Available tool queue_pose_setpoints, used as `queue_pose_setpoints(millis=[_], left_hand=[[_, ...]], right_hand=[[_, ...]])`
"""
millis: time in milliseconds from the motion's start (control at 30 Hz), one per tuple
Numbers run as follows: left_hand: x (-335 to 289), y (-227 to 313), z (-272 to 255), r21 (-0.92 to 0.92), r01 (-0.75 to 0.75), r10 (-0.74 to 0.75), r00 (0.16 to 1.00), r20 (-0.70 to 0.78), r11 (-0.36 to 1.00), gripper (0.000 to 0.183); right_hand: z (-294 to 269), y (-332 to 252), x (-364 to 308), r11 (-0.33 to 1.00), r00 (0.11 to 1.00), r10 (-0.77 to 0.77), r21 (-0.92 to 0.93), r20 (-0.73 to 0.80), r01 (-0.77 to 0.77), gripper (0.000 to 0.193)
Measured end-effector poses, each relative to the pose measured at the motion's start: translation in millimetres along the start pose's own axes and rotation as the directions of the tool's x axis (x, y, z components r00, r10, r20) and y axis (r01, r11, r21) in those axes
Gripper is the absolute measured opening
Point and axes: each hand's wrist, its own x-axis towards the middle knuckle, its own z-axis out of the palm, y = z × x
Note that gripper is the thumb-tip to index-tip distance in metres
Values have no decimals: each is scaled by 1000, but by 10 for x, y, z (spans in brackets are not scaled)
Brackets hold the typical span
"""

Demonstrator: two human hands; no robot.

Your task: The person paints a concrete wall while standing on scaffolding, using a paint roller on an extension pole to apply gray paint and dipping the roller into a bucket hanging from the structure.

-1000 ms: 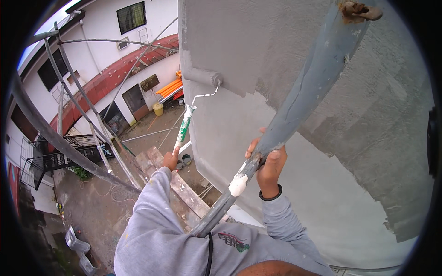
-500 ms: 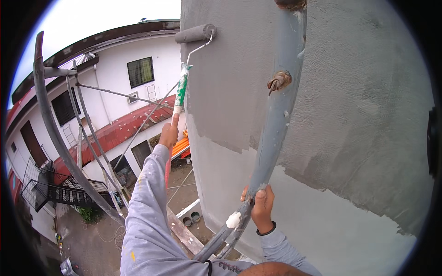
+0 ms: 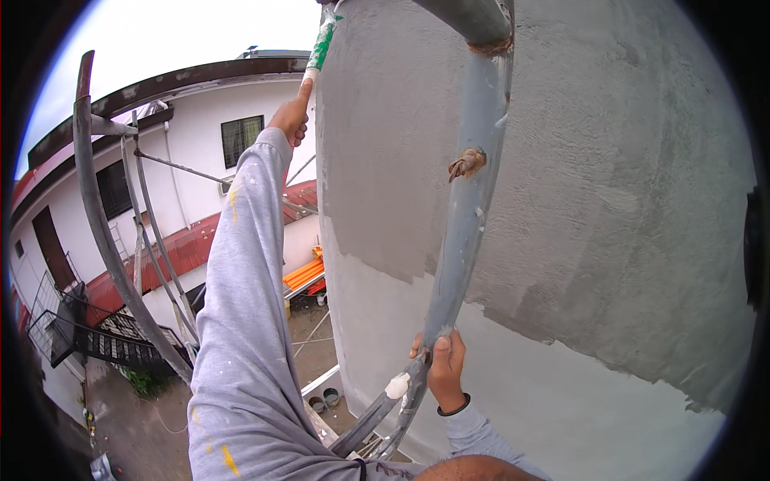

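My left hand is closed round the pale end of a paint roller's green-and-white handle, raised high at the left edge of the wall. The roller's head is cut off by the top of the picture. Lower down, my right hand grips a grey scaffold pole close to a joint. A dark band circles that wrist. Behind the pole stands the wall, coated in darker grey above and paler grey below, with a ragged border between the two.
Another scaffold frame rises at the left. Far below lie the ground, two buckets and orange lengths of material. A white building with a red lower roof and a black staircase stands opposite.
My left arm has stretched upward, carrying the roller up the wall until its head left the picture. My right hand keeps its hold on the pole. The view has shifted slightly.
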Motion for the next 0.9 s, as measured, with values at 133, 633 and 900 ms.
queue_pose_setpoints(millis=[133,633,900], left_hand=[[-143,-550,66,62,-8,8,1000,-3,998,75],[-1662,-4008,119,171,224,-236,970,57,959,74],[-2908,-5243,190,197,431,-438,899,-8,881,79]], right_hand=[[-1,-7,7,998,1000,-13,-65,15,14,54],[-22,34,12,993,999,41,-107,10,-40,74],[34,11,25,994,997,63,-86,-42,-67,84]])
